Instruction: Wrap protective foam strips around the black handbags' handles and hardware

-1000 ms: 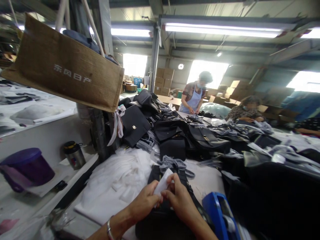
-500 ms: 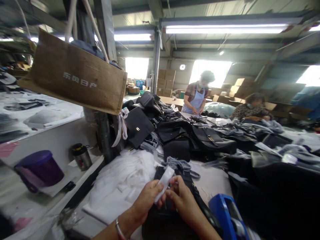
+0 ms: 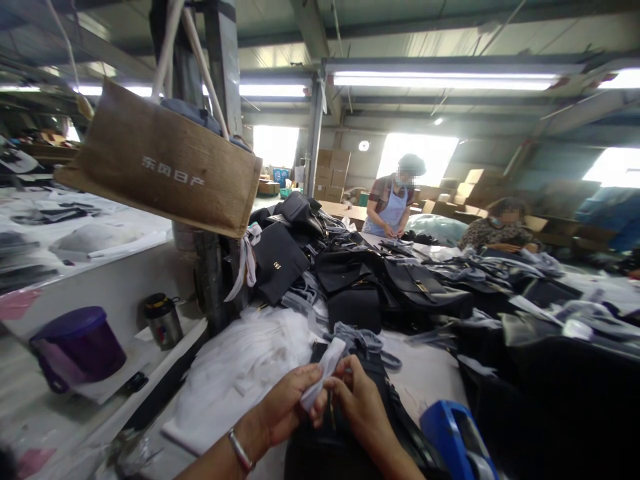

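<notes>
A narrow white strip (image 3: pixel 324 373) of thin, folded material is pinched between the thumb and fingers of my left hand (image 3: pixel 287 404). My right hand (image 3: pixel 361 400) has its thumb and fingers pressed together at the strip's right edge; what lies between the fingertips is too small to name. Below both hands lies a black bag (image 3: pixel 313 447) with grey wrapped straps (image 3: pixel 361 339) at its far end. Left of the bag spreads a heap of thin white sheets (image 3: pixel 245 373). A blue tape dispenser (image 3: pixel 453 437) stands to the right of my right forearm.
Black bags (image 3: pixel 350 273) are piled across the table beyond my hands. A brown bag (image 3: pixel 165 163) hangs from a post at upper left. A purple bucket (image 3: pixel 83 347) and a flask (image 3: pixel 164 320) stand at left. Two people (image 3: pixel 390 203) are across the table.
The view has tilted slightly, so the background sits lower. The white strip is now narrower and more folded in my left hand, and both hands have shifted a little.
</notes>
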The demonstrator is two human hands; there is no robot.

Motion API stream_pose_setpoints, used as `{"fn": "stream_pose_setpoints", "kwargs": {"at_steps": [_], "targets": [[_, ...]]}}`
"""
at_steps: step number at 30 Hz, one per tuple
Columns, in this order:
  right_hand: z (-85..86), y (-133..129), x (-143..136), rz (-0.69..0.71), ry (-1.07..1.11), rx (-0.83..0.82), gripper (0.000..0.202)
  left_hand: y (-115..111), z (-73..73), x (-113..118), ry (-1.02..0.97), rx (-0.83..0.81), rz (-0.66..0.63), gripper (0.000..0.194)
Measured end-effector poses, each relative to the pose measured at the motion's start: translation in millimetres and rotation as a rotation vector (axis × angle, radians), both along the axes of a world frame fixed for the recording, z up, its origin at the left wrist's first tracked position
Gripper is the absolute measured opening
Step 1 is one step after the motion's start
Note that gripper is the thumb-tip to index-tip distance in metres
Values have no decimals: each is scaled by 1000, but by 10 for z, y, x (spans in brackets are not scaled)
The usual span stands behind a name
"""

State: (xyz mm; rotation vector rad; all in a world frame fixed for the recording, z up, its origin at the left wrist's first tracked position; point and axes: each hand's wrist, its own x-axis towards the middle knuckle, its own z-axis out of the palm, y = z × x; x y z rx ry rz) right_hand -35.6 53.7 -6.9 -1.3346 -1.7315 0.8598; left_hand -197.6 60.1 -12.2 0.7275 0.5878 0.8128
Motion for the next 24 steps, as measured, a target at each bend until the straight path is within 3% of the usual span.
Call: {"fn": "stream_pose_setpoints", "kwargs": {"at_steps": [6,8,10,14,17,21,24], "targets": [[28,89,131,-9,-850,621,11,103,62,-36,36,26,-171,33],[65,114,173,11,-1021,789,13,116,71,-37,64,31,-184,33],[110,136,197,50,-1092,852,15,121,68,-29,105,46,-173,34],[205,148,219,121,-1117,836,17,104,45,18,178,65,-125,35],[273,87,294,98,-1109,767,19,75,26,67,220,96,-98,37],[312,-115,529,-54,-967,484,11,55,-5,111,470,242,-21,48],[262,-298,718,-118,-828,304,13,63,-12,106,607,348,85,44]]}}
